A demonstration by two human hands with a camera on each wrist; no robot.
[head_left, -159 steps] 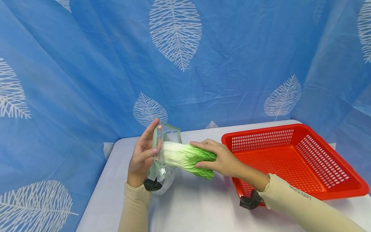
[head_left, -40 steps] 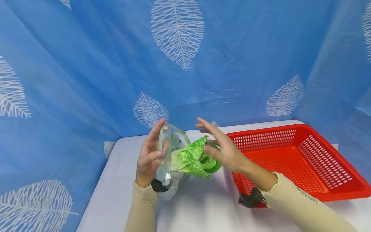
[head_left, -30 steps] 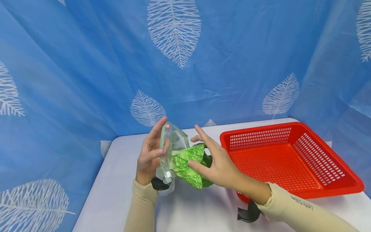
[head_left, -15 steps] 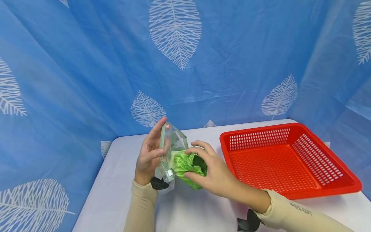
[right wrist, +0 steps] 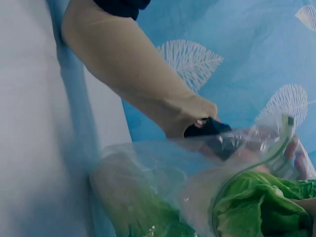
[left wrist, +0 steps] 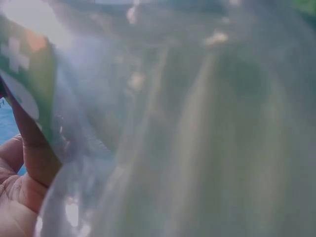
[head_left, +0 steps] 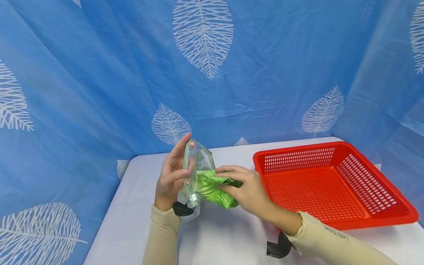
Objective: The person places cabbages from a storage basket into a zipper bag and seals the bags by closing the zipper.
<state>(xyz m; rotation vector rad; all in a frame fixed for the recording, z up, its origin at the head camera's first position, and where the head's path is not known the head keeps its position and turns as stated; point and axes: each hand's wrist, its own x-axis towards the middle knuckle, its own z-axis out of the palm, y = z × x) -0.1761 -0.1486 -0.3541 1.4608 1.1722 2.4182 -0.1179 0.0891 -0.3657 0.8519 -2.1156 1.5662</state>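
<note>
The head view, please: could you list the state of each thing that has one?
Zip bag: mouth open, held upright off the table.
Cabbage: stem end inside the bag, leafy end sticking out.
Left hand: holds the bag's rim.
Right hand: grips the cabbage's leaves.
Red basket: on the table, nothing inside.

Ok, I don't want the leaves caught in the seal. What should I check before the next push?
1. Bag mouth held open: the left hand grips the rim of the clear zip bag; ok.
2. Stem end inside: pale stalk shows through the plastic in the right wrist view; ok.
3. Leafy top inside: the napa cabbage leaves bulge out past the rim; not ok.
4. Right hand on the leaves: fingers curl over them; ok.
5. Zip slider clear of leaves: cannot tell.
</note>
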